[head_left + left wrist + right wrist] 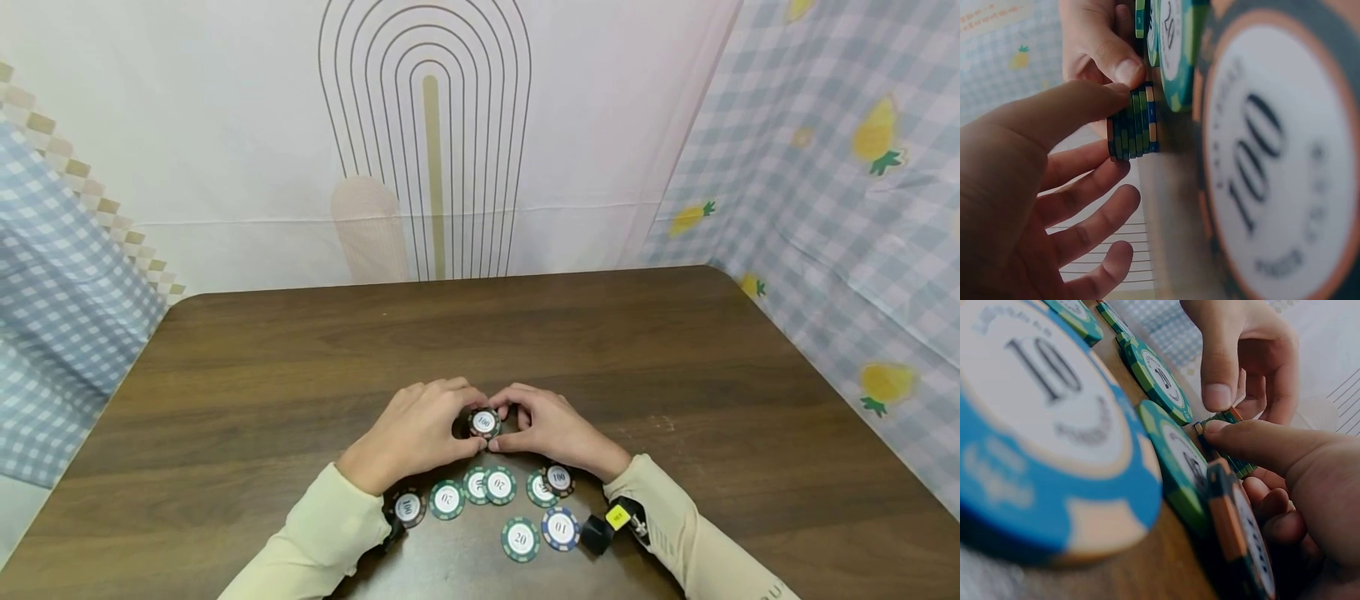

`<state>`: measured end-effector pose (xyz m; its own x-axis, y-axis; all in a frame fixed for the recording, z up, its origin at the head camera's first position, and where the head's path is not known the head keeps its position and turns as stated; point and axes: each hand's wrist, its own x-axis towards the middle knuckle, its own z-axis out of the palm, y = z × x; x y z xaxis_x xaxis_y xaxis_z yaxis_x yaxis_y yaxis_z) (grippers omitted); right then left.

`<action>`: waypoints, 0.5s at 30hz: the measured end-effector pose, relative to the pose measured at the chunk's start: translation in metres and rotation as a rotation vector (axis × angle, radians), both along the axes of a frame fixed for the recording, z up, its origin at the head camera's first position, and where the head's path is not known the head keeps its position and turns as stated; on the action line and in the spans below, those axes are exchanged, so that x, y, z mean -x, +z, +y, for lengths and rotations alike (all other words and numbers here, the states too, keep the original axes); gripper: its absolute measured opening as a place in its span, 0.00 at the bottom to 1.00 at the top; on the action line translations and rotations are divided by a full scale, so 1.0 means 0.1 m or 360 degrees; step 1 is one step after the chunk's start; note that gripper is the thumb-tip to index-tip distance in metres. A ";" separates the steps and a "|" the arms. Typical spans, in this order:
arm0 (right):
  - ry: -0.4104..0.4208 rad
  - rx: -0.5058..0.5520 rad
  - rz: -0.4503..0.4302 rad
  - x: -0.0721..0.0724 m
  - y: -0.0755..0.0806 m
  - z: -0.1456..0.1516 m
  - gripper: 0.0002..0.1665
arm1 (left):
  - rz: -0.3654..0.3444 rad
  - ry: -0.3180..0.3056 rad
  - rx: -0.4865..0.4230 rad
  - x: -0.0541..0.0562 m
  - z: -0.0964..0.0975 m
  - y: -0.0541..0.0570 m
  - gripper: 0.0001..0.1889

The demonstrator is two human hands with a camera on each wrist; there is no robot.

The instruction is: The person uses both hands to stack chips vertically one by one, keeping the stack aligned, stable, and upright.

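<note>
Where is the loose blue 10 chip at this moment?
In the head view, the loose blue 10 chip lies low and right of centre, between a green 20 chip and the right wrist's black device.

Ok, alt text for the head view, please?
A left hand and right hand hold a stack of round poker chips, topped by a black 100 chip, at a brown wooden table. Nearer the person lie five green chips, one blue chip and two black chips.

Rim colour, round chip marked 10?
Blue with pale blocks; round chip marked 10 shows best in right wrist view.
</note>
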<state>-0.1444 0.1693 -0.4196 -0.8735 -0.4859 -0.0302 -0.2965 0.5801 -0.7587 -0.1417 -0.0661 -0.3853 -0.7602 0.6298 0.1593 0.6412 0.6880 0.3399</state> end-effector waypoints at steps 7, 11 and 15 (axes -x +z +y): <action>0.0004 0.0006 0.0022 0.01 -0.01 0.01 0.23 | -0.0015 0.0008 0.0011 0.01 -0.01 0.00 0.22; 0.0011 0.0009 0.0038 0.01 -0.02 0.01 0.23 | -0.0033 0.0006 0.0012 0.01 -0.02 0.02 0.22; 0.0022 0.0035 0.0033 0.01 -0.03 -0.01 0.23 | -0.0050 0.0029 0.0033 0.01 -0.07 0.08 0.23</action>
